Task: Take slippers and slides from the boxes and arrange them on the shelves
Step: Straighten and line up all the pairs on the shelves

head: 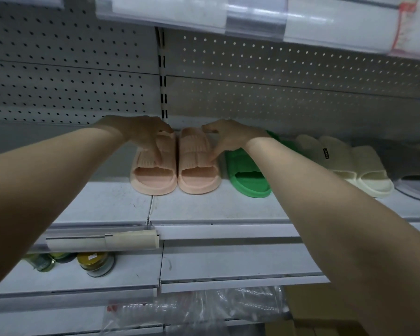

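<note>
Fingers [155,151] curl over straps: left hand [141,134] grips the left pink slide [153,177], right hand [228,139] the right pink slide [199,177].

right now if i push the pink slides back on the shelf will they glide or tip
The pink slides look like thick moulded foam, so probably light and squashy under the left hand and right hand. Their broad flat soles on the shelf make tipping unlikely; they may scuff rather than glide.

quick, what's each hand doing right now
Left hand: fingers curled over the strap of the left pink slide, gripping it.
Right hand: gripping the right pink slide at its strap.
</note>
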